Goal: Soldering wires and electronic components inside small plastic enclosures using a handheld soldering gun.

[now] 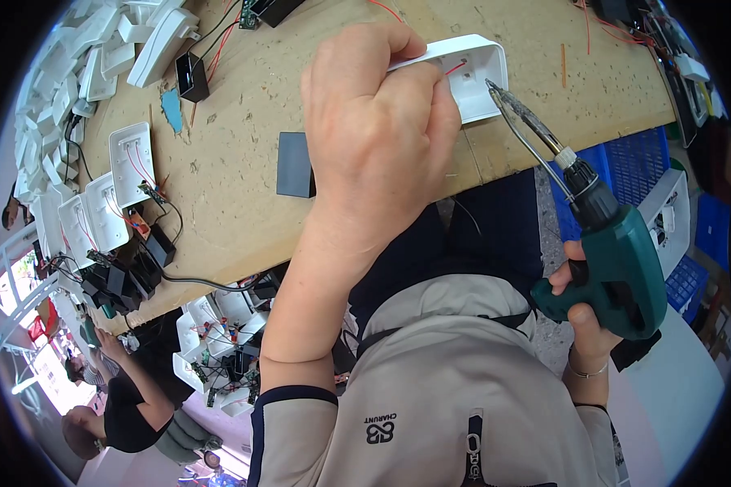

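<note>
My left hand (382,122) is closed around the near side of a white plastic housing (486,65), tilted on its side above the bench. A short red wire (456,67) shows inside the housing, close to my fingertips; whether my fingers pinch it too is hidden. In my right hand (585,312) is a green soldering gun (621,264), gripped by its handle with a finger at the trigger. Its tip and the thin metal tube beside it reach the open side of the housing. A black box (295,165) lies beside my left wrist.
White housings (97,65) are heaped at the far left. Wired housings (130,166) and circuit boards lie along the left edge. Another black box (192,78) stands with wires. Blue crates (642,154) are below the bench at right. Another person (130,406) sits at lower left.
</note>
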`<state>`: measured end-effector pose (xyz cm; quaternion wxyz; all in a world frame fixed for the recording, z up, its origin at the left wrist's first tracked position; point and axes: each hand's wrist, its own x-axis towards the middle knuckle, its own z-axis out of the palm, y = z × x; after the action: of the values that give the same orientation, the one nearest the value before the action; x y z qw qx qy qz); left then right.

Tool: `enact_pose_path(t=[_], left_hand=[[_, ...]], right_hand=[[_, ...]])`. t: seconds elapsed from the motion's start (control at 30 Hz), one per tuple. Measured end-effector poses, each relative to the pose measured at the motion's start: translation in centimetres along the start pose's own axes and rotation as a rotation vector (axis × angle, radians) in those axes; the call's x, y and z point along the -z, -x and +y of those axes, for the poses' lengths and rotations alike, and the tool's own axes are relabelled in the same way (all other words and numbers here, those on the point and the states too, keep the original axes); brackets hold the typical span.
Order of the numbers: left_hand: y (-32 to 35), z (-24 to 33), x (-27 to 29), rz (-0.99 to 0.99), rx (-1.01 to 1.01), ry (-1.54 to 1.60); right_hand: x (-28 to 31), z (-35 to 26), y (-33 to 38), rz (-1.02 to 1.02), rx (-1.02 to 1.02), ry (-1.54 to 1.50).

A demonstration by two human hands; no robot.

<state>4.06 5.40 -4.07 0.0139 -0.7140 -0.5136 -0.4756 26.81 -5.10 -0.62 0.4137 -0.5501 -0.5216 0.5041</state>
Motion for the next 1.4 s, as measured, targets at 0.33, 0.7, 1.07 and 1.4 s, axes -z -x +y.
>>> enact_pose_path(t=[0.33,0.7,1.07,1.4], left_hand=[[-0.4,0.2,0.2,-0.001,-0.046,-0.100],[-0.5,0.3,0.1,-0.004,-0.072,-0.142],[-0.6,0.5,0.2,-0.042,-0.043,-0.115],[-0.5,0.5,0.1,-0.042,-0.040,-0.105]], right_hand=[[-0.2,0.0,-0.5,-0.014,0.003,-0.008],[-0.3,-0.3,-0.7,-0.013,-0.036,-0.013],[-0.7,-0.5,-1.1,-0.036,-0.017,-0.009],[-1.2,-0.9,-1.5,-0.023,-0.026,-0.010]])
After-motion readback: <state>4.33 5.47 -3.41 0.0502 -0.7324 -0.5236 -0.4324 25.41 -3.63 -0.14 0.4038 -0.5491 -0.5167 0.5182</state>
